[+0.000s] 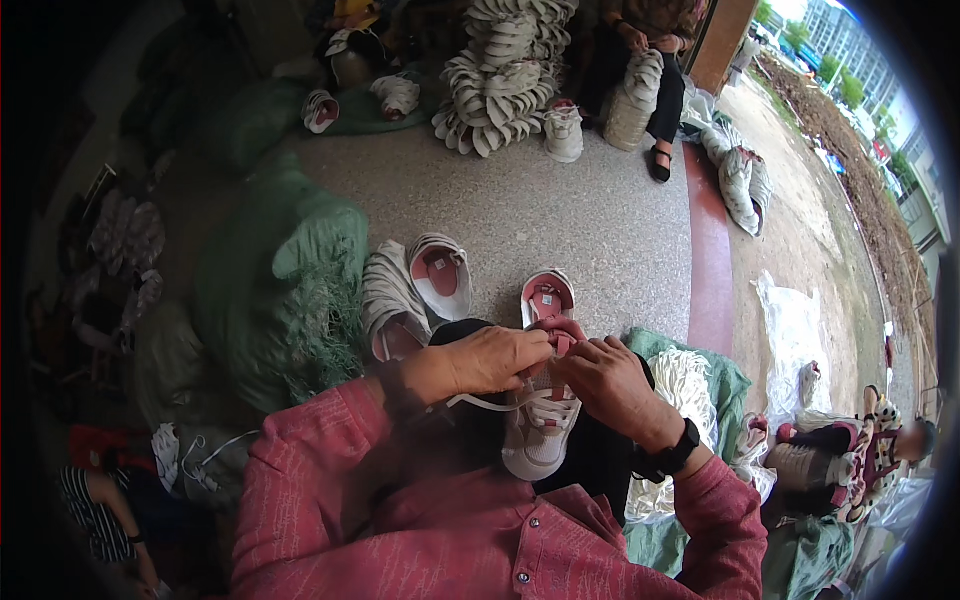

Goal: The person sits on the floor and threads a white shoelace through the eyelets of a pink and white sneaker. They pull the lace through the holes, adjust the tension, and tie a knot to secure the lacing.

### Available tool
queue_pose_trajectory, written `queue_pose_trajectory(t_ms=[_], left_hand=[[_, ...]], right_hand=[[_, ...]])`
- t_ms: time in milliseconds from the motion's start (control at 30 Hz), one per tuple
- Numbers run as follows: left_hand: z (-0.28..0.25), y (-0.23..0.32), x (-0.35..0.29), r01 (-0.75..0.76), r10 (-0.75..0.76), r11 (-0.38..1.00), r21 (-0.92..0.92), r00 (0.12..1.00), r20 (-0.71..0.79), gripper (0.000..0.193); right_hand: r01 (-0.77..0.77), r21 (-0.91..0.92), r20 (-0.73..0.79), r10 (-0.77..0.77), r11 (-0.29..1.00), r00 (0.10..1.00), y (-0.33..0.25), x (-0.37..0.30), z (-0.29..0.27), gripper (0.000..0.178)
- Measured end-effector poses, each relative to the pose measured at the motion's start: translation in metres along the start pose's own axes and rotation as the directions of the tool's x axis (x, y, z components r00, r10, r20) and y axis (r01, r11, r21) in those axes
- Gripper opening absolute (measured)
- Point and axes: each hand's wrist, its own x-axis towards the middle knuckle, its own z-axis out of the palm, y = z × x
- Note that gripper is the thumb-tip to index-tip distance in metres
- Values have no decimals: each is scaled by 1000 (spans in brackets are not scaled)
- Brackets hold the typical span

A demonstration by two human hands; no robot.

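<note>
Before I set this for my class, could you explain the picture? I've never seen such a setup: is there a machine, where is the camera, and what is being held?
There is no machine, just a person's bare left hand and right hand. The camera sits on that person's head, looking down; its wide fisheye lens bends straight edges toward the rim.

Both hands are at a white shoe, toe pointing to the wearer, with a white lace trailing leftward. Exactly what the fingertips pinch is hidden.

Ahead, on the speckled floor, stands a tall stack of pale shoes. A green sack lies to the left, and white cords are heaped to the right.
</note>
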Motion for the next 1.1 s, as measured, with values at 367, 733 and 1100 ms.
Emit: queue_pose_trajectory(t_ms=[367, 733, 1100], left_hand=[[15, -4, -16, -5, 4, 1000, -4, 979, -204, 32], [19, 23, -15, -32, 82, 971, 236, 975, -207, 30], [3, 5, -8, 181, -164, 948, -261, 983, 82, 13]], right_hand=[[315, 73, -122, -305, 946, 944, 9, 28, 41, 15], [-336, 472, -13, 388, 815, 922, 29, -4, -25, 9], [180, 833, 123, 493, -523, 861, 84, -9, 13, 19]])
